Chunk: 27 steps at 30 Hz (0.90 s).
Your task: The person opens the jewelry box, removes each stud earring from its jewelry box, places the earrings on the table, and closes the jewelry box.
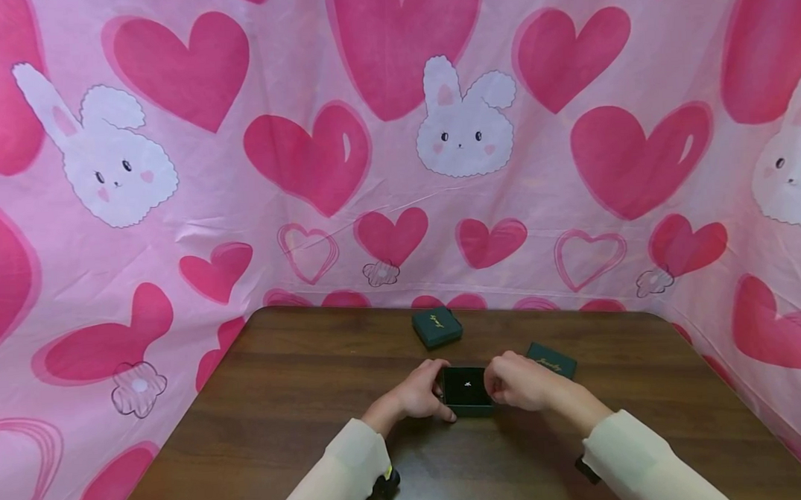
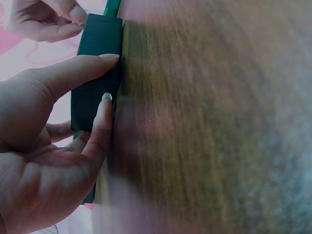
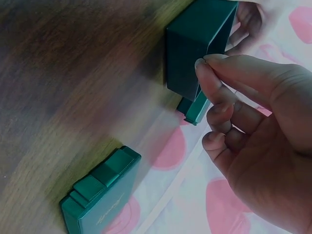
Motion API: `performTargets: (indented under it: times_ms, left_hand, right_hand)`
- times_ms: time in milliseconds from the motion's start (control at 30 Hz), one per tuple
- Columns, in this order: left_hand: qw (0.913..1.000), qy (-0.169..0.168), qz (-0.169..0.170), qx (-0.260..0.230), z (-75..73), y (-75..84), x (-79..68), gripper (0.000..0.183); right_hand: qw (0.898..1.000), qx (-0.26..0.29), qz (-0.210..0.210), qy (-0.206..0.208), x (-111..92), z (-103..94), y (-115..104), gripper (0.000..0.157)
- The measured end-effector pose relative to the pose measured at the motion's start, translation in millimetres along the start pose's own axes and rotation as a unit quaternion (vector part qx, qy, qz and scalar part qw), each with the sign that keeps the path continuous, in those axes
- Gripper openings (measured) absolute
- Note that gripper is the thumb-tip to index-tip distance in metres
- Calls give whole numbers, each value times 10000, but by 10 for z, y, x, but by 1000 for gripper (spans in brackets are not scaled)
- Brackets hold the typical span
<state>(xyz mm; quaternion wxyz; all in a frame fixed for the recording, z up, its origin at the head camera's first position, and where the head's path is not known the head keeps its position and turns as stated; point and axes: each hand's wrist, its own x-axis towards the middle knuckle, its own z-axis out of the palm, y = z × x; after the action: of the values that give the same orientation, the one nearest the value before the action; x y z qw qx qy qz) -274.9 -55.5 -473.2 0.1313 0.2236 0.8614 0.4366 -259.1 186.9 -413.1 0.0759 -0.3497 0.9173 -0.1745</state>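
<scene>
A dark green jewellery box [image 1: 473,412] sits uncovered on the table, a small silver star-like piece [image 1: 467,384] lying on its black insert [image 1: 455,397]. My left hand [image 1: 420,391] grips the box's left end; the left wrist view shows thumb and fingers against its side [image 2: 100,41]. At the opposite end, my right hand [image 1: 519,383] has thumb and forefinger pinched together by the rim. A tiny glint shows between those fingertips, too small to identify. In the right wrist view, the right hand's [image 3: 263,117] other fingers curl loosely.
A green lid-like piece [image 1: 553,361] with gold lettering lies beyond my right hand; its ribbon bow [image 3: 100,183] shows in the right wrist view. Farther back stands another green box [image 1: 437,327] with gold lettering. Pink heart-printed cloth [image 1: 398,190] hangs behind the brown table [image 1: 312,381].
</scene>
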Motion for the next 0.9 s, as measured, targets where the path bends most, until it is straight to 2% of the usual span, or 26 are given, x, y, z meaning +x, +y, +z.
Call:
performTargets:
  times_ms: [333,900]
  left_hand:
    - [9999,54,62,86,6,-4,6,78]
    - [10000,50,23,62,-2,-8,-3,79]
  right_hand:
    - [9994,220,-251,-132,-51,-10,-55,12]
    - [9998,38,-145,-116,-92,-9,-97,11]
